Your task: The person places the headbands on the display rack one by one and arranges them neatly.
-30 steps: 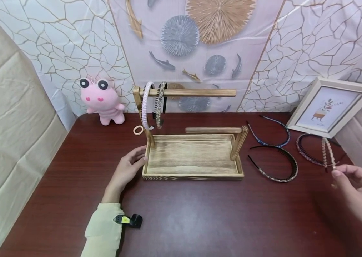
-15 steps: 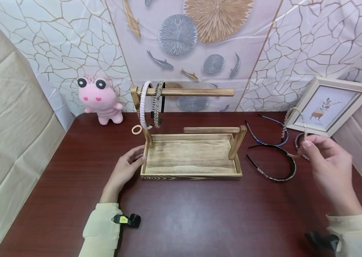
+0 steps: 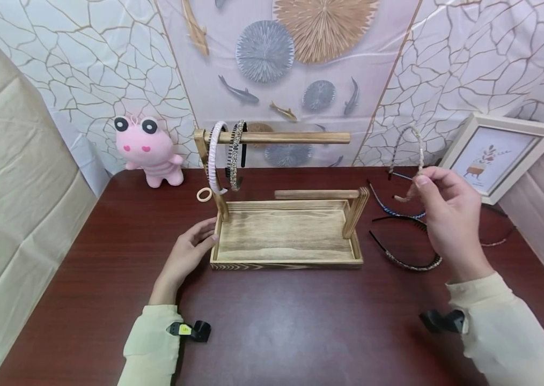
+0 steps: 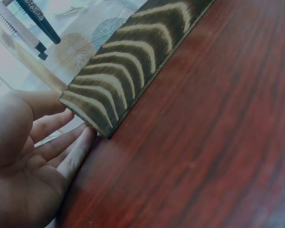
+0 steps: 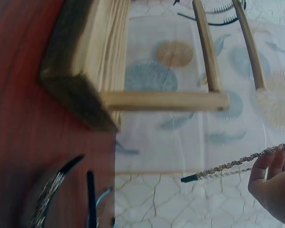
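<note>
A thin beige headband (image 3: 421,148) with a beaded or braided surface is pinched between the thumb and fingers of my right hand (image 3: 453,220), raised above the table's right side. In the right wrist view its dark-tipped end (image 5: 190,178) points toward the rack. My left hand (image 3: 187,254) touches the left end of a wooden headband rack (image 3: 286,265) with fairly straight fingers. On the rack's tall upper bar (image 3: 301,138) hang a pale pink-white headband (image 3: 213,158) and a glittery one (image 3: 235,155), both near the left post. The short lower bar (image 3: 315,194) carries nothing.
Right of the rack lie a black beaded headband (image 3: 409,266) and a blue headband (image 3: 390,210); another (image 3: 496,242) is partly hidden behind my right hand. A picture frame (image 3: 518,128), a pink plush toy (image 3: 148,150) and a small ring (image 3: 204,194) are toward the back.
My right hand has carried the beige headband left and upward, from the far right of the table to beside the blue headband. My left hand stays at the rack's end.
</note>
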